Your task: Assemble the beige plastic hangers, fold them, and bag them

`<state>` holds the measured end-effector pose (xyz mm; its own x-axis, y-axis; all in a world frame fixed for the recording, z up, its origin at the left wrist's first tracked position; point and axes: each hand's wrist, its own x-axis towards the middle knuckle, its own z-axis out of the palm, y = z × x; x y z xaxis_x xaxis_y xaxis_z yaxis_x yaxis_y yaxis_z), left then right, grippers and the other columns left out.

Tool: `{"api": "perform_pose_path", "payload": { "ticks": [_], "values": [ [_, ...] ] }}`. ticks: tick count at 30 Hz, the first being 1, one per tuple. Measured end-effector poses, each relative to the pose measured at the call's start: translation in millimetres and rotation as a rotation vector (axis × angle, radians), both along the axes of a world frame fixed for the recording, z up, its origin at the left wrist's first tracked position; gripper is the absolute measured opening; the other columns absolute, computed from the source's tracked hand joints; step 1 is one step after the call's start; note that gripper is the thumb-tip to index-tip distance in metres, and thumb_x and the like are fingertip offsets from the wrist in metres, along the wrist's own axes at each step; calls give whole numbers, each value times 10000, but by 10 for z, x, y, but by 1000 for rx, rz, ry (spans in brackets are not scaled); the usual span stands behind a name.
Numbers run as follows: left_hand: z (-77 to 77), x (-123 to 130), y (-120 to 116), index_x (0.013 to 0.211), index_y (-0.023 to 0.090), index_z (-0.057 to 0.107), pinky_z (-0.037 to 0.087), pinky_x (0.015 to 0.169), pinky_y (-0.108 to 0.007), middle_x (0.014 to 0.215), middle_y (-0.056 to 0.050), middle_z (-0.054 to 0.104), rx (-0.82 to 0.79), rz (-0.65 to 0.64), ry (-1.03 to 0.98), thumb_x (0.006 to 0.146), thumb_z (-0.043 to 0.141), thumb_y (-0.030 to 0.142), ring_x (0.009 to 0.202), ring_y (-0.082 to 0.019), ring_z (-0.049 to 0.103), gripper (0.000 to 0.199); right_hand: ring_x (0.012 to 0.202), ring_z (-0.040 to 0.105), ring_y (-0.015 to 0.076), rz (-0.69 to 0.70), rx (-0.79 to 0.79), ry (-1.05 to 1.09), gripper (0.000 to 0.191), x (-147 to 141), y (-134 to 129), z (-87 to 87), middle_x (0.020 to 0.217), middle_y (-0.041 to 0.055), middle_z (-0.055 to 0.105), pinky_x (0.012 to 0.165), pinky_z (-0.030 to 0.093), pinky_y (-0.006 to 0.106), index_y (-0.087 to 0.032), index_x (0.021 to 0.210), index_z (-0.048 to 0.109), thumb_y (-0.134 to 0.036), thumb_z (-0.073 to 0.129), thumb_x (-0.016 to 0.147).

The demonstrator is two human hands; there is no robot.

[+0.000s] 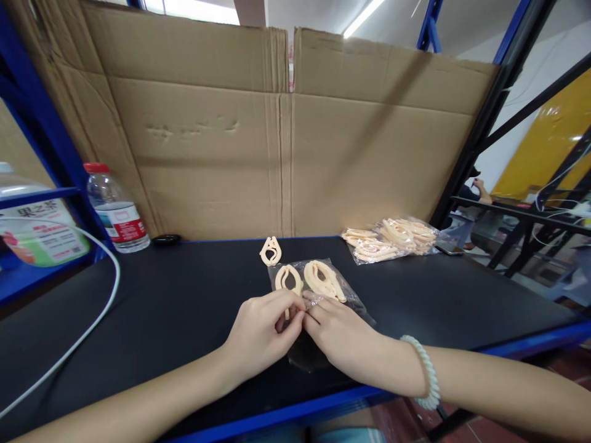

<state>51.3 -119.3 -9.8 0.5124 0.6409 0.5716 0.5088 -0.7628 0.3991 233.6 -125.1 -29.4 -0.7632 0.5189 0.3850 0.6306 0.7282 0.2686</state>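
My left hand (265, 329) and my right hand (339, 332) meet over a clear plastic bag (353, 301) on the black tabletop. Fingers of both hands are closed on the bag, thumb against fingertips on the left. Inside the bag lie two cream-coloured folding pieces, one at the left (298, 280) and one at the right (324, 281); my fingers partly cover the lower end of the left one. Just behind the bag, a loose cream piece (271, 251) of the same kind lies on the table.
Filled bags of cream pieces (392, 240) lie at the back right. A red-capped water bottle (120, 212), a black oval object (167, 240) and a white cable (108, 301) are on the left. Cardboard (207, 135) stands along the back. A person (480, 189) is beyond the right side.
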Motion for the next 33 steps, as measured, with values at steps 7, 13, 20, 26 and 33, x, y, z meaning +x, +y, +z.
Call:
{"api": "perform_pose_path", "payload": {
  "ticks": [7,13,20,26,33],
  "values": [
    [11,5,10,834,199,601,390,515,-203,643,39,565,38,21,32,848,501,150,505,-90,497,112,1001,664,221,101,-262,56,322,146,-298,435,1092,149,697,861,545,321,-80,1096,649,8,498,826],
    [33,10,-5,775,190,572,362,488,-253,701,1,617,242,-70,383,861,460,171,535,-136,549,142,970,653,178,185,-257,425,304,242,14,1054,1008,60,714,873,518,312,-158,987,679,-23,442,852],
    [66,-17,22,806,189,579,388,505,-262,713,-6,613,320,-115,508,895,434,187,553,-144,561,170,1160,514,222,41,-86,-60,468,-78,1346,727,1266,128,606,962,449,358,-100,1286,532,28,420,850],
    [74,-53,67,806,190,578,386,513,-261,724,2,626,282,-130,553,880,463,192,575,-146,576,137,1170,500,284,-6,-129,-229,549,-470,1869,537,1493,143,388,915,429,395,-185,1422,405,-22,434,899],
    [87,-62,55,817,206,587,388,518,-242,730,10,640,249,-137,513,868,487,208,584,-135,582,113,1132,514,269,-7,-188,-311,250,-537,2059,556,1120,150,661,881,401,334,-127,1106,626,-97,535,876]
  ]
}}
